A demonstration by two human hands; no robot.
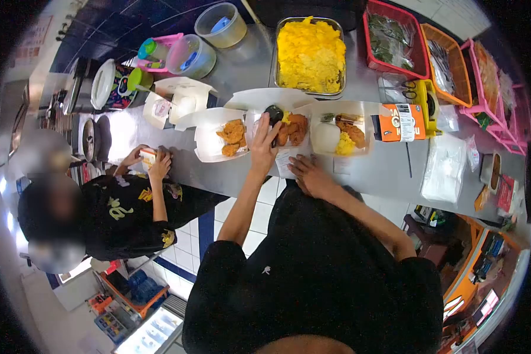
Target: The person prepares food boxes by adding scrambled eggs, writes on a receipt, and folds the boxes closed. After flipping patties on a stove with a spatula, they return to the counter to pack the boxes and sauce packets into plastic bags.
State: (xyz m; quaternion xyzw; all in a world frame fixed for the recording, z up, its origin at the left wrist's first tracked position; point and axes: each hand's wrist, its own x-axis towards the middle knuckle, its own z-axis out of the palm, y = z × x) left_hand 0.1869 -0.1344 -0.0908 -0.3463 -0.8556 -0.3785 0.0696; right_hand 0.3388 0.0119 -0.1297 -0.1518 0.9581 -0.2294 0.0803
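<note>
My left hand (265,140) is closed around a black utensil (273,112) with a rounded end, over the middle open takeaway box (271,97). Fried chicken (295,128) and some yellow food lie in that box. Resting at the counter's front edge, my right hand (311,177) has its fingers spread beside a white paper slip (284,163). The left box (206,141) holds fried chicken pieces (233,135). In the right box (366,121) are white rice (328,138), yellow food (344,144) and a brown piece of chicken.
A metal tray (277,88) heaped with yellow food (311,53) stands behind the boxes. Red (371,62) and orange (463,94) baskets, an orange carton (389,127) and plastic bags (445,171) are on the right. At left, a co-worker (130,206) handles a small box (148,156).
</note>
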